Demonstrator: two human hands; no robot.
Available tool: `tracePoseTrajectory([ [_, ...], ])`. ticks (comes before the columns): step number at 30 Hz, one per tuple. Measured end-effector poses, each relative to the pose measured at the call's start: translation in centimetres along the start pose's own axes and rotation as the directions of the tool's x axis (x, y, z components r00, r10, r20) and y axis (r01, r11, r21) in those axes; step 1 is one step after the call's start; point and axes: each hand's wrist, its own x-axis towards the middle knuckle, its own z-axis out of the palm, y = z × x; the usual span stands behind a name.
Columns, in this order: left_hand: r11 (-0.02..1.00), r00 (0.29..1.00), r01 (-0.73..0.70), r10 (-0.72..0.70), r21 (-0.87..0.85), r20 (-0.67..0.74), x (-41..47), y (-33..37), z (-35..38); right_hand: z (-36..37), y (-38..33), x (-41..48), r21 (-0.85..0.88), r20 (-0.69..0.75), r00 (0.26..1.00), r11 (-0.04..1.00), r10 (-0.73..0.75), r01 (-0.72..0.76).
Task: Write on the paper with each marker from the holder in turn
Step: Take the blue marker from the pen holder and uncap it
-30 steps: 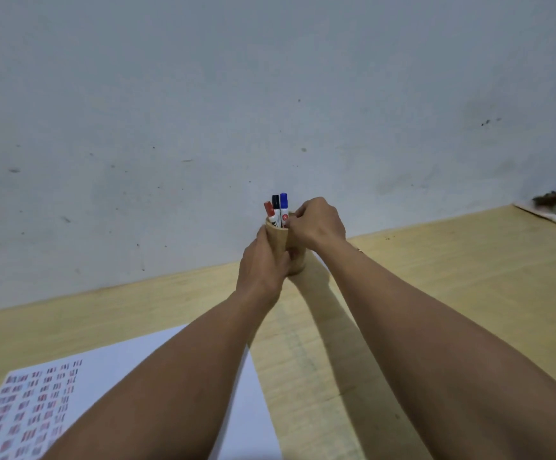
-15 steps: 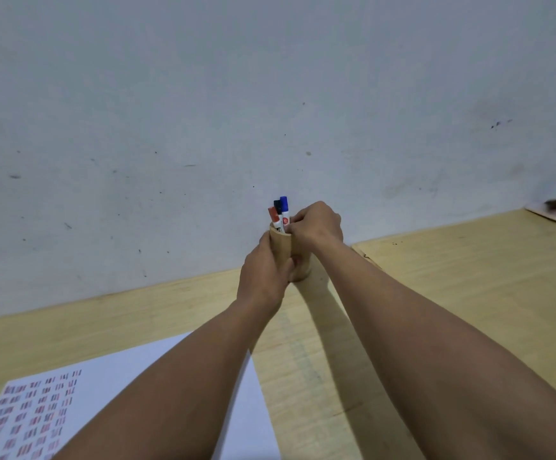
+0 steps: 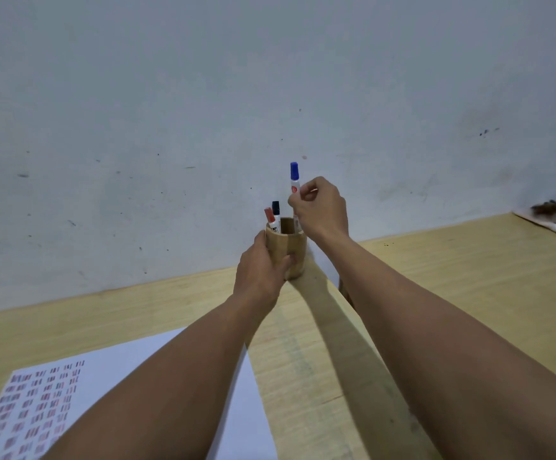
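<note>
A round wooden holder (image 3: pixel 291 247) stands on the wooden table against the wall. My left hand (image 3: pixel 261 272) wraps around its left side. My right hand (image 3: pixel 319 207) pinches a blue-capped marker (image 3: pixel 294 177) and holds it upright, raised partly out of the holder. A red-capped marker (image 3: pixel 270 220) and a black-capped marker (image 3: pixel 276 212) stand inside the holder. A white paper (image 3: pixel 111 376) lies at the lower left, with rows of small red, blue and dark marks on its left part; my left forearm covers part of it.
The pale wall (image 3: pixel 170 127) rises right behind the holder. A whitish strip with dark brown debris (image 3: pixel 555 210) lies at the table's far right edge. The wooden table (image 3: pixel 452 277) stretches to the right of my right arm.
My right hand has lifted the blue marker upward out of the group in the holder. My left hand stayed on the holder. The camera tilted down slightly.
</note>
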Motion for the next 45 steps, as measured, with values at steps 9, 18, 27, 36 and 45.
tracePoseTrajectory([
  [9, 0.994, 0.995, 0.037, -0.027, 0.104, -0.095, -2.1, 3.3, -7.2, -2.0, -6.0, -4.0, -0.062, 0.094, 0.976, 0.977, -0.198, 0.204],
  [18, 0.997, 0.97, -0.079, 0.076, -0.001, -0.232, -8.8, 5.9, -17.5, -2.0, -9.8, -11.6, -0.21, 0.352, 0.911, 0.93, -0.216, 0.301],
  [27, 0.994, 0.964, -0.096, 0.08, -0.05, -0.254, -13.0, 5.8, -22.9, -2.4, -13.8, -17.7, -0.244, 0.404, 0.859, 0.867, -0.316, 0.434],
  [36, 0.98, 0.941, -0.044, -0.024, -0.195, -0.337, -15.5, 4.0, -25.2, 0.1, -16.2, -25.3, 0.121, 0.37, 0.926, 0.984, 0.079, -0.132],
  [45, 0.97, 0.978, 0.005, -0.055, -0.241, -0.199, -18.0, 2.3, -27.4, 3.7, -17.4, -27.1, 0.643, 0.603, 0.745, 0.379, 0.285, -0.666],
])
